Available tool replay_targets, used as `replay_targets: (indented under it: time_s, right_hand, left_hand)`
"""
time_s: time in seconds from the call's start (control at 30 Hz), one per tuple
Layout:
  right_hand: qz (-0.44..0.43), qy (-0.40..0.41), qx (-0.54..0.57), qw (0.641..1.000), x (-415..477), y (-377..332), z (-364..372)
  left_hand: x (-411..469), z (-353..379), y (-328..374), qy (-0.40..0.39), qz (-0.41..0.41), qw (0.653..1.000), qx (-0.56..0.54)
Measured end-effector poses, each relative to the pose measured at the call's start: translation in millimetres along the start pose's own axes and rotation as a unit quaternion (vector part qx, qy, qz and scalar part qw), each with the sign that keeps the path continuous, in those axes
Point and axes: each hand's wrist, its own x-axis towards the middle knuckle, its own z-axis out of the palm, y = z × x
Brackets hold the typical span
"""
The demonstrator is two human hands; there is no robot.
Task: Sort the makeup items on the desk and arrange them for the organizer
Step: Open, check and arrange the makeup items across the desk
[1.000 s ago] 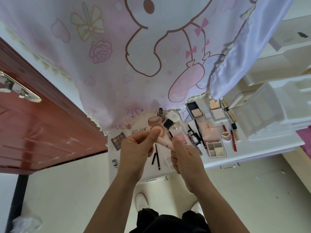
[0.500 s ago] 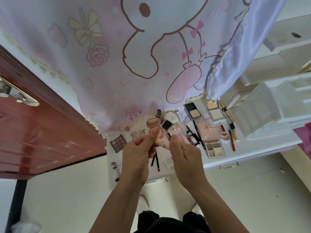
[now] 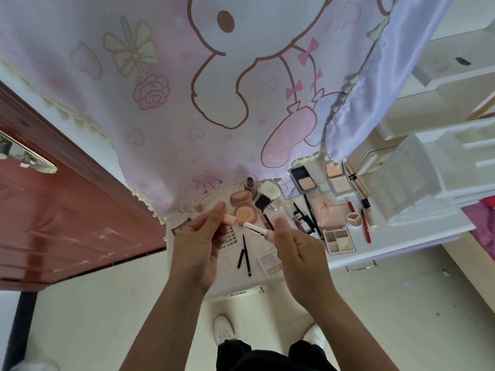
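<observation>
The cosmetic tube [image 3: 263, 232] is held above the desk [image 3: 396, 238], its long axis running upper left to lower right between the hands. The right hand [image 3: 300, 250] curls round its pink lower body. The left hand [image 3: 198, 245] pinches the pink cap [image 3: 230, 219] at the pale tip. Cap and tip share one axis; contact cannot be determined. The white organizer [image 3: 417, 183] stands well to the right, nearer the right hand.

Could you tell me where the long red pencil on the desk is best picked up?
Probably take the long red pencil by its near half, from above, pinching across its thin shaft. It lies flat on the white desk; farther up, the small round pot and the cream tube crowd it on both sides.
</observation>
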Motion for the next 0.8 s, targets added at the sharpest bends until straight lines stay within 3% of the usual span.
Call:
replay_targets:
  time_s: [0.6,0.8]
  right_hand:
    - [-0.045,-0.006,-0.082,0.996,2.8,19.2,11.9]
    - [0.007,-0.028,-0.028,0.999,1.6,12.1,6.6]
  left_hand:
    - [-4.9,3.9,-15.0,-0.044,0.034,0.998,0.02]
    - [-3.1,4.4,-16.0,-0.05,0.045,0.998,0.018]
